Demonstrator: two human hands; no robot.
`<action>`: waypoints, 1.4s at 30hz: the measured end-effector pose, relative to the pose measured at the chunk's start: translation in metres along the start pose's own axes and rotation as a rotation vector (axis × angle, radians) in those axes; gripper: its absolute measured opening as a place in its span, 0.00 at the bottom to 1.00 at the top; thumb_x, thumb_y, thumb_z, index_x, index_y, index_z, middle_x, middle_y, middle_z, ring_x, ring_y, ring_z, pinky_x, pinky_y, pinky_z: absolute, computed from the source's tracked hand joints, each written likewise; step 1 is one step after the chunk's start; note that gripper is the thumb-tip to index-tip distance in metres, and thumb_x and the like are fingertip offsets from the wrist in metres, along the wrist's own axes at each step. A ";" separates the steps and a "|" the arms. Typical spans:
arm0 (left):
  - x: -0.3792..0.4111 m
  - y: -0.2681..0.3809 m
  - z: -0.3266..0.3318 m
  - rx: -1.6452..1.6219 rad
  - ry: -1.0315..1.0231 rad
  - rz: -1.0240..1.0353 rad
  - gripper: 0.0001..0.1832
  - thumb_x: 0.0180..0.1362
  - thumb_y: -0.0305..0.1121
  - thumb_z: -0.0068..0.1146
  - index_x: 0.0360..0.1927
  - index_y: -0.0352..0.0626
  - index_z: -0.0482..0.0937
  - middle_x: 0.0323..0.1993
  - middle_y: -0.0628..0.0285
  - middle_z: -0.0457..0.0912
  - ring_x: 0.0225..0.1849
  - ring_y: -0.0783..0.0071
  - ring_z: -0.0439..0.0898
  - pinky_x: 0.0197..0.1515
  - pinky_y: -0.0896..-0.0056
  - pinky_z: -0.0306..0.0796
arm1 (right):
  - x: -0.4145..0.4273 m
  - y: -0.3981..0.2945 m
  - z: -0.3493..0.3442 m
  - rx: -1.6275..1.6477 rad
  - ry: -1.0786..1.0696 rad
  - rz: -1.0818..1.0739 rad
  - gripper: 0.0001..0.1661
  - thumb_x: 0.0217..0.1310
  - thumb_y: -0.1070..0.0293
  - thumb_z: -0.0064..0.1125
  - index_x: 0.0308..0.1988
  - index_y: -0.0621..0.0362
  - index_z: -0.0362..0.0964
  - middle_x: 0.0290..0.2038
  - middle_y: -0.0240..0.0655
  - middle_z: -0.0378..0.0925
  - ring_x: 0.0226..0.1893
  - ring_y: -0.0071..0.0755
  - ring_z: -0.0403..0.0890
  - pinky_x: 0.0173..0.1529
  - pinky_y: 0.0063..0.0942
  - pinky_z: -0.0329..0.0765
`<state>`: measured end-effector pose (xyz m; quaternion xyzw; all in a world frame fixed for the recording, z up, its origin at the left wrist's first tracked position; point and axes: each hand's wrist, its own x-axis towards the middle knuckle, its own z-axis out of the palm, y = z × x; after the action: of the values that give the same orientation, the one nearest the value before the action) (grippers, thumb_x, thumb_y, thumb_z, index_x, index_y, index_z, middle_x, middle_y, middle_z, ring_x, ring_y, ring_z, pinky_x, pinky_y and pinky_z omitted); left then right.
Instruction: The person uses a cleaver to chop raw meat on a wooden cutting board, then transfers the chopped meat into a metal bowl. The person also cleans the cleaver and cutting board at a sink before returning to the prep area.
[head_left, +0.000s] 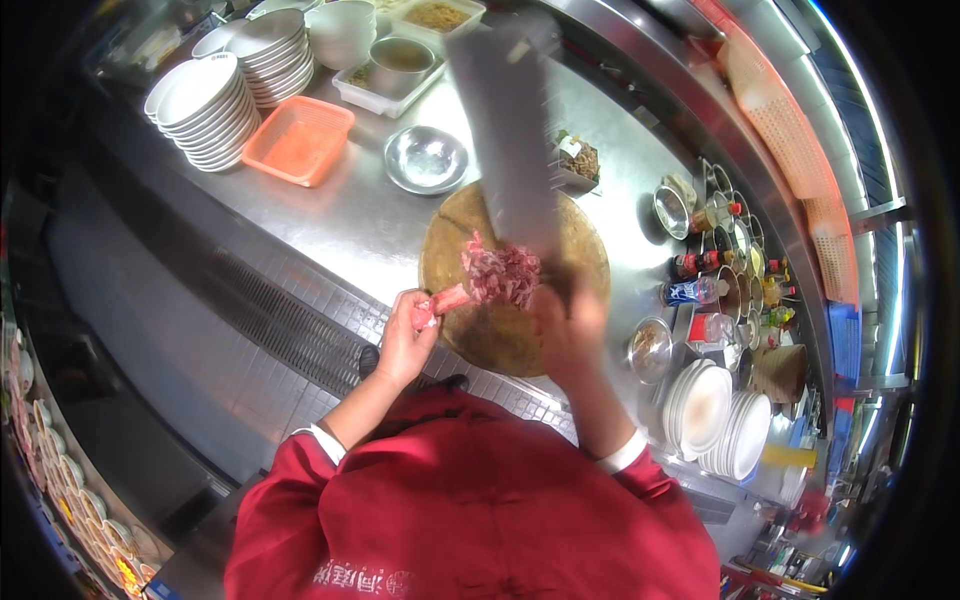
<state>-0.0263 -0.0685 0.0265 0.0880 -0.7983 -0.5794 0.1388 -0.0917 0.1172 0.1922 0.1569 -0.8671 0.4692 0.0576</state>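
Note:
A round wooden chopping block (480, 337) stands on the steel counter before me. Cut raw red meat (501, 276) is heaped near its middle. My left hand (409, 330) grips the end of a raw meaty bone (450, 298) at the block's left edge; the bone's other end meets the heap. In my right hand (571, 322) is a large cleaver (514, 142), its broad blade raised above the block and pointing away from me. Both the blade and the right hand are motion-blurred, and the handle is mostly hidden in my fingers.
Beyond the block are a steel bowl (426, 160), an orange plastic basket (298, 142) and stacked white bowls (206, 112). A small container of chopped food (579, 166) sits behind the cleaver. Bottles (694, 291) and stacked white plates (697, 409) line the right side.

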 end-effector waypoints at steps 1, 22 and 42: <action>0.001 -0.001 0.000 0.008 0.009 0.000 0.17 0.54 0.24 0.61 0.46 0.39 0.71 0.45 0.50 0.74 0.47 0.49 0.78 0.51 0.61 0.72 | 0.005 -0.012 -0.006 0.093 0.028 -0.011 0.19 0.65 0.66 0.58 0.52 0.63 0.68 0.34 0.44 0.81 0.31 0.44 0.81 0.37 0.35 0.77; -0.001 -0.007 0.000 0.034 -0.052 0.059 0.20 0.50 0.16 0.55 0.47 0.40 0.70 0.47 0.47 0.72 0.51 0.42 0.74 0.55 0.58 0.70 | -0.009 0.040 0.005 -0.186 -0.134 0.009 0.22 0.65 0.58 0.59 0.50 0.63 0.70 0.35 0.52 0.81 0.35 0.56 0.82 0.39 0.43 0.77; -0.010 -0.014 0.002 0.034 -0.057 0.076 0.23 0.46 0.13 0.57 0.47 0.40 0.71 0.48 0.48 0.73 0.52 0.44 0.75 0.55 0.59 0.71 | -0.025 0.072 0.016 -0.257 -0.172 0.073 0.21 0.68 0.56 0.55 0.50 0.62 0.70 0.35 0.55 0.80 0.35 0.59 0.82 0.40 0.47 0.76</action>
<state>-0.0174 -0.0682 0.0119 0.0435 -0.8144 -0.5625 0.1361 -0.0906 0.1463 0.1204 0.1561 -0.9269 0.3409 -0.0141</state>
